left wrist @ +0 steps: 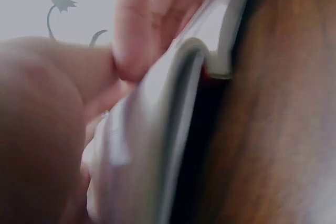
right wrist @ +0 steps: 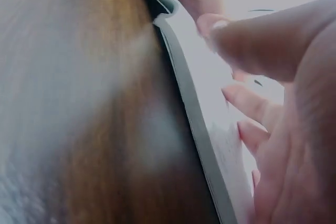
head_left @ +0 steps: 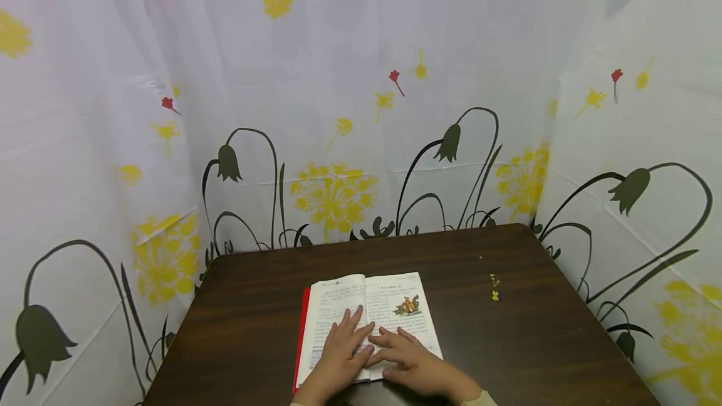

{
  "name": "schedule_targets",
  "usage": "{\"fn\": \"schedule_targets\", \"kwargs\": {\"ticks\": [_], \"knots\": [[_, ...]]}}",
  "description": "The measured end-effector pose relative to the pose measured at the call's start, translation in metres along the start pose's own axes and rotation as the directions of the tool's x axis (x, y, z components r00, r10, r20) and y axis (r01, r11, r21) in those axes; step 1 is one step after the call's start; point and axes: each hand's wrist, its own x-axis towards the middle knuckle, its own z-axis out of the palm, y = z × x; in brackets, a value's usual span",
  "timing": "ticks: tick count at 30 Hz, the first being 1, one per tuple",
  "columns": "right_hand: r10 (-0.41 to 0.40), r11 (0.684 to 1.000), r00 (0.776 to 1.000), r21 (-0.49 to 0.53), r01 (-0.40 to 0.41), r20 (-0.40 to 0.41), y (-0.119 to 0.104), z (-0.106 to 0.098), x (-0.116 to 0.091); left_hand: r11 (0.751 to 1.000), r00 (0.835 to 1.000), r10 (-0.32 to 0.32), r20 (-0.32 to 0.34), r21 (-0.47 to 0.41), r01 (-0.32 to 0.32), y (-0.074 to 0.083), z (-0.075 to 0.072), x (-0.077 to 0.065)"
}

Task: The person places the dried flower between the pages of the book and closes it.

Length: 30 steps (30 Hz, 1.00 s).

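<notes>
An open book (head_left: 395,287) with a red cover edge at its left lies on the dark wooden table (head_left: 248,287). Printed text fills both pages, and the right page carries a small coloured picture. My left hand (head_left: 340,356) lies with spread fingers over the left page near the spine. On the lower part of the right page, my right hand (head_left: 414,362) rests with its fingers spread toward the spine. In the right wrist view, the fingertips (right wrist: 244,100) touch the page. The left wrist view is blurred; the book's curved page edge (left wrist: 184,51) shows beside the left hand (left wrist: 136,30).
Small yellow bits (head_left: 495,295) lie on the table to the right of the book. Behind the table hangs a white curtain (head_left: 338,67) printed with yellow, red and dark green flowers.
</notes>
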Motion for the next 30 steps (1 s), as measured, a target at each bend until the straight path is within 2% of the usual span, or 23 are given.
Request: {"fn": "schedule_targets", "kwargs": {"ticks": [4,7,13,18,22,25,27,30], "knots": [[0.014,0.991,0.997,0.134,-0.004,-0.079,0.003,0.001,0.003,0.989,0.992,-0.122,0.009,0.084,0.121,0.002,0.004,0.003],[0.024,0.987,0.991,0.158,-0.004,-0.129,0.004,0.004,0.006,0.977,0.988,-0.154,0.025,0.153,0.148,0.007,0.006,0.005],[0.047,0.984,0.989,0.18,-0.022,-0.137,0.003,0.006,0.004,0.957,0.979,-0.198,0.043,0.226,0.183,0.014,0.007,0.004],[0.037,0.972,0.986,0.237,0.003,-0.162,0.002,0.001,0.005,0.951,0.978,-0.209,0.023,0.238,0.198,0.014,0.009,0.005],[0.046,0.958,0.976,0.285,0.017,-0.214,0.003,-0.007,0.003,0.959,0.981,-0.193,0.013,0.214,0.185,0.012,0.011,0.005],[0.109,0.954,0.965,0.297,-0.035,-0.238,0.004,-0.019,-0.001,0.968,0.984,-0.177,0.006,0.183,0.173,0.012,0.012,0.005],[0.182,0.946,0.954,0.306,-0.105,-0.237,0.008,-0.027,-0.005,0.967,0.983,-0.183,0.006,0.179,0.179,0.012,0.012,0.005],[0.315,0.931,0.914,0.27,-0.245,-0.255,0.022,-0.039,-0.014,0.962,0.978,-0.208,0.025,0.186,0.2,0.013,0.012,0.005]]}}
